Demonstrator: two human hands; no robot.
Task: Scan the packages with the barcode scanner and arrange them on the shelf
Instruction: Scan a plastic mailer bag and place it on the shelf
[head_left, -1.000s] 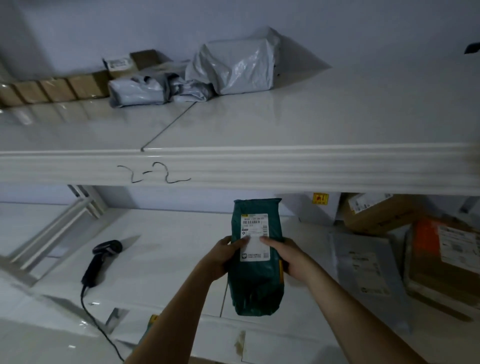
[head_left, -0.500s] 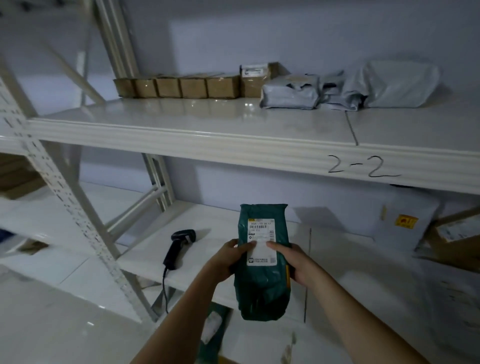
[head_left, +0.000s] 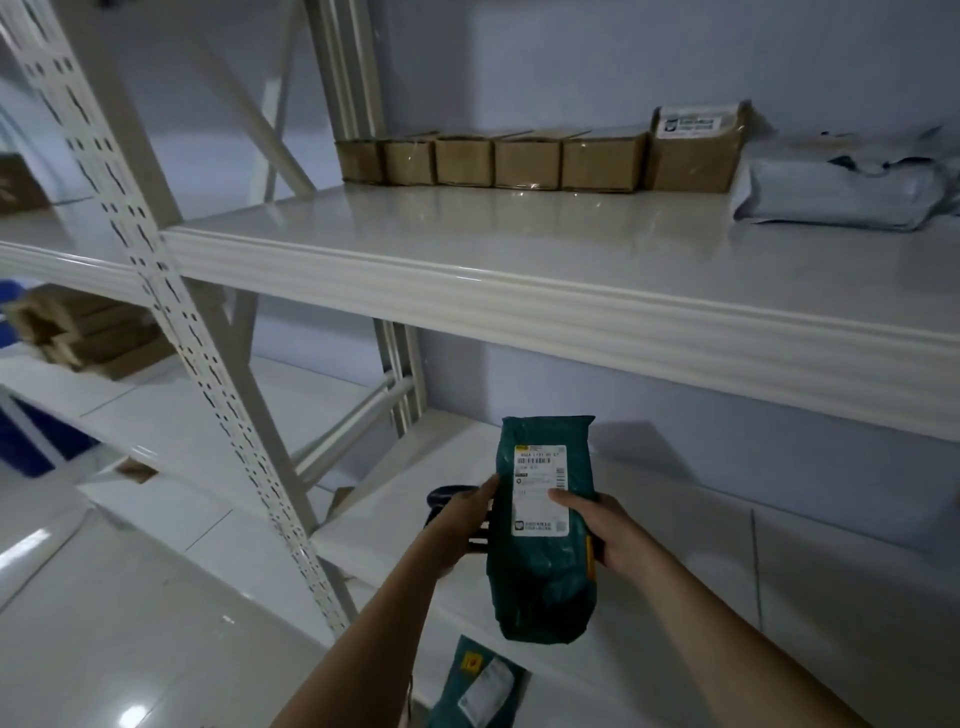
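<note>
I hold a green mailer package upright in front of the lower shelf, with its white barcode label facing me. My right hand grips its right side, thumb on the label. My left hand is at its left edge, with only the straight thumb touching the edge. The black barcode scanner lies on the lower shelf, mostly hidden behind my left hand.
The upper shelf carries a row of small cardboard boxes and grey poly bags at the back. A perforated upright post stands left. Another green package lies below. Flattened cardboard fills the left bay.
My view has swung left and closer to the shelf. My left thumb slid off the label to the package's left edge, in front of the scanner. The right hand still holds the package.
</note>
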